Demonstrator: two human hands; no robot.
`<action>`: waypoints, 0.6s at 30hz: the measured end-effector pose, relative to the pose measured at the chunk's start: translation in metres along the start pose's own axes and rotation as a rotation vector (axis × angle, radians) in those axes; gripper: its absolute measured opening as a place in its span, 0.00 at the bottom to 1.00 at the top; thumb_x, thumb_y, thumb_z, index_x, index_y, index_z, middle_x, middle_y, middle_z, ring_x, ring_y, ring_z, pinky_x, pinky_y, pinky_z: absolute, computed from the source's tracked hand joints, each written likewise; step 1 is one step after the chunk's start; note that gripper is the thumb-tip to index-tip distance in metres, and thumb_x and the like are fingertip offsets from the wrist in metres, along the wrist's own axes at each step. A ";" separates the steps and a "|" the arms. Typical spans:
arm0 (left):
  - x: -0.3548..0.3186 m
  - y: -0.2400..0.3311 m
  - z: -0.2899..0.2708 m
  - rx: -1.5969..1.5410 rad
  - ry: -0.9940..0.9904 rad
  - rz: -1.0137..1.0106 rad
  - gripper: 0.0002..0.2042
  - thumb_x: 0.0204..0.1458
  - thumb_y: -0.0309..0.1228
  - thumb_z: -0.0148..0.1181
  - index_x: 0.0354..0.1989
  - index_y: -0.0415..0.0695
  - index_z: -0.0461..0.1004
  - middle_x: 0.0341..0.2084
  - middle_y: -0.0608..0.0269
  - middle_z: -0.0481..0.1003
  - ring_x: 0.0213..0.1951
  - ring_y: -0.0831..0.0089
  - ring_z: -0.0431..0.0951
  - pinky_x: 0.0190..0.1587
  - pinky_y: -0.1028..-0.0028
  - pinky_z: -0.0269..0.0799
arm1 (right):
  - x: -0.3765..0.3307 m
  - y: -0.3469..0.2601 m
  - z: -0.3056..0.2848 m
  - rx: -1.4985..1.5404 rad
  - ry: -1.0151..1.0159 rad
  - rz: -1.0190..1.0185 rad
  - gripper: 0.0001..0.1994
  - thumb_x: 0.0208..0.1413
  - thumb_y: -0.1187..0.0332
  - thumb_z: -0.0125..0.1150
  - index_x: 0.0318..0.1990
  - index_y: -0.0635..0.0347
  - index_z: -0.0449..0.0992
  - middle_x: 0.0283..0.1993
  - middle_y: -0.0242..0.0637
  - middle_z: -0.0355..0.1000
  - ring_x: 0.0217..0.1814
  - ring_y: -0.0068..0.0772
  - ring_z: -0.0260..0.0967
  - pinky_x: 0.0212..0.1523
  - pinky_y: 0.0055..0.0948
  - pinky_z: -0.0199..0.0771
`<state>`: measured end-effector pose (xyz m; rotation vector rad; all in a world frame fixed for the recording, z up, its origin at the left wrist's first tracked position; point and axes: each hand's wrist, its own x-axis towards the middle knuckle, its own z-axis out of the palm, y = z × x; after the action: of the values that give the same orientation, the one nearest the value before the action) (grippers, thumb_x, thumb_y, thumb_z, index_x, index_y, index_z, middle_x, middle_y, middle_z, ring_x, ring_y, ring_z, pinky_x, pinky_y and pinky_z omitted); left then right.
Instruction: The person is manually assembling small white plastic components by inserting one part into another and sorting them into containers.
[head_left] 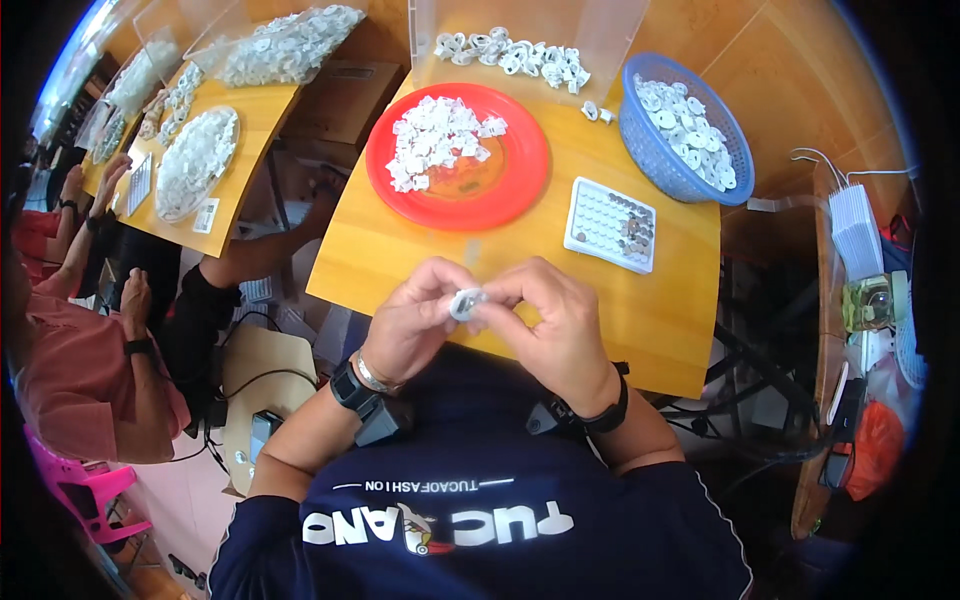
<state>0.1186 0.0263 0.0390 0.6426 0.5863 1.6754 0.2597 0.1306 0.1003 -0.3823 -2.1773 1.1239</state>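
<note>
Both of my hands meet over the table's near edge around a small round white plastic part [466, 304] with a dark middle. My left hand [418, 312] pinches it from one side between thumb and fingers. From the other side my right hand [550, 318] grips its edge with thumb and forefinger. Beyond them lies a red plate [520, 195] with a heap of small white plastic pieces [437, 140]. To the right of the plate is a white tray [590, 252] with rows of round pockets, some of them filled with small dark metallic pieces [638, 230].
A blue basket [640, 150] of round white parts stands at the far right of the yellow table [400, 245]. A clear bin [510, 55] holds more at the back. Two loose parts [597, 112] lie between them. At left, co-workers [90, 370] sit by another table.
</note>
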 end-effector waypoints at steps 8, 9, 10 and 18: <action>-0.002 -0.002 -0.005 -0.046 -0.080 0.004 0.14 0.56 0.35 0.56 0.45 0.39 0.69 0.37 0.61 0.73 0.37 0.77 0.69 0.40 0.76 0.63 | -0.001 -0.014 0.000 -0.188 0.085 -0.184 0.10 0.43 0.79 0.67 0.32 0.58 0.73 0.27 0.35 0.69 0.27 0.37 0.69 0.27 0.33 0.69; -0.002 -0.001 -0.004 -0.046 -0.079 0.003 0.14 0.56 0.35 0.56 0.45 0.39 0.69 0.37 0.61 0.73 0.37 0.77 0.69 0.40 0.76 0.63 | -0.001 -0.015 0.000 -0.187 0.086 -0.184 0.10 0.43 0.79 0.67 0.32 0.58 0.73 0.27 0.35 0.69 0.27 0.37 0.69 0.27 0.33 0.69; -0.002 -0.001 -0.004 -0.056 -0.080 0.000 0.13 0.57 0.34 0.55 0.45 0.39 0.69 0.37 0.60 0.73 0.38 0.76 0.70 0.41 0.75 0.64 | -0.001 -0.015 0.000 -0.199 0.084 -0.189 0.10 0.43 0.79 0.67 0.32 0.58 0.73 0.27 0.35 0.70 0.28 0.37 0.69 0.27 0.33 0.69; -0.003 0.001 -0.002 -0.038 -0.107 0.006 0.12 0.58 0.34 0.53 0.44 0.38 0.68 0.39 0.58 0.72 0.41 0.71 0.71 0.46 0.71 0.65 | -0.004 -0.013 0.001 -0.147 0.112 -0.169 0.10 0.43 0.79 0.67 0.32 0.59 0.73 0.26 0.36 0.70 0.27 0.38 0.70 0.27 0.33 0.69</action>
<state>0.1174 0.0236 0.0382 0.7022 0.4751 1.6435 0.2625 0.1197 0.1083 -0.3100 -2.1547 0.8345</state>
